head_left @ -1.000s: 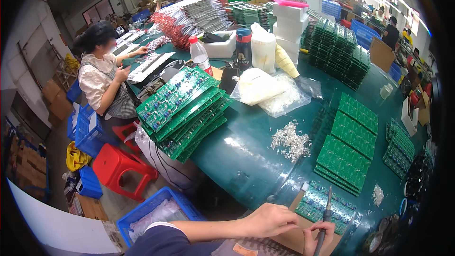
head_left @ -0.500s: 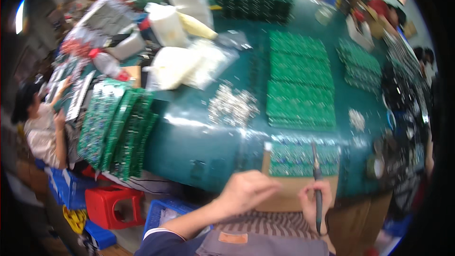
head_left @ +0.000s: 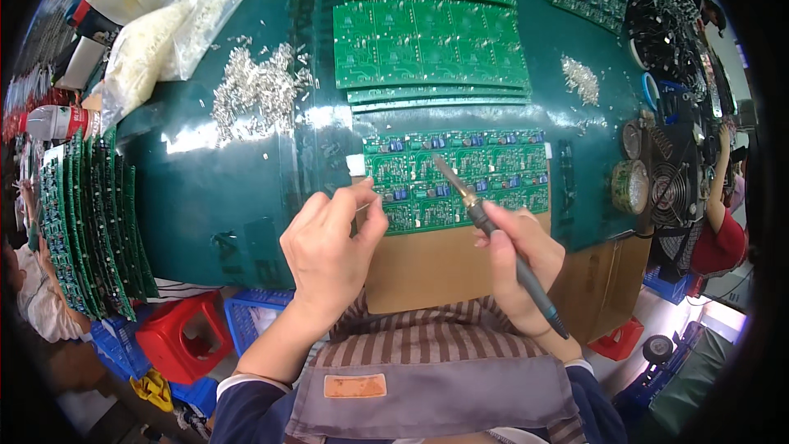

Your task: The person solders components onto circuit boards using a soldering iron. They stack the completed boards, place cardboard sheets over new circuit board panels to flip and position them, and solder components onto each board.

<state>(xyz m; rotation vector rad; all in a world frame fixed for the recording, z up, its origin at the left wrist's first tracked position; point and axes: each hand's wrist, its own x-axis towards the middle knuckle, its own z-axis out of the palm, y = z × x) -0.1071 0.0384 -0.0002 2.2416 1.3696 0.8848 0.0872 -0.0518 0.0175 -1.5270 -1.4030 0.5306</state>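
Observation:
A soldering iron (head_left: 516, 267) with a dark grip lies in my right hand (head_left: 526, 251), the fingers closed round its handle. Its tip points up and left, over a green circuit board panel (head_left: 456, 173) full of small parts; whether it touches the panel I cannot tell. My left hand (head_left: 329, 234) is closed in a pinch beside the panel's left edge, with a thin strand of solder wire (head_left: 366, 205) at the fingertips. Under the panel is a sheet of brown cardboard (head_left: 436, 271), which shows at the near side. White blocks (head_left: 356, 165) sit at the panel's sides.
Stacked green circuit boards (head_left: 427, 41) stand just beyond the panel. A pile of small metallic pieces (head_left: 259, 90) is at left, a smaller pile (head_left: 580, 80) at right. Upright boards (head_left: 90, 222) line the table's left edge. A round tin (head_left: 629, 187) and a fan (head_left: 670, 191) stand at right.
My view has tilted down and shifted right. The left hand has come up to the panel's left edge; the iron has swung from upright to leaning left over the panel.

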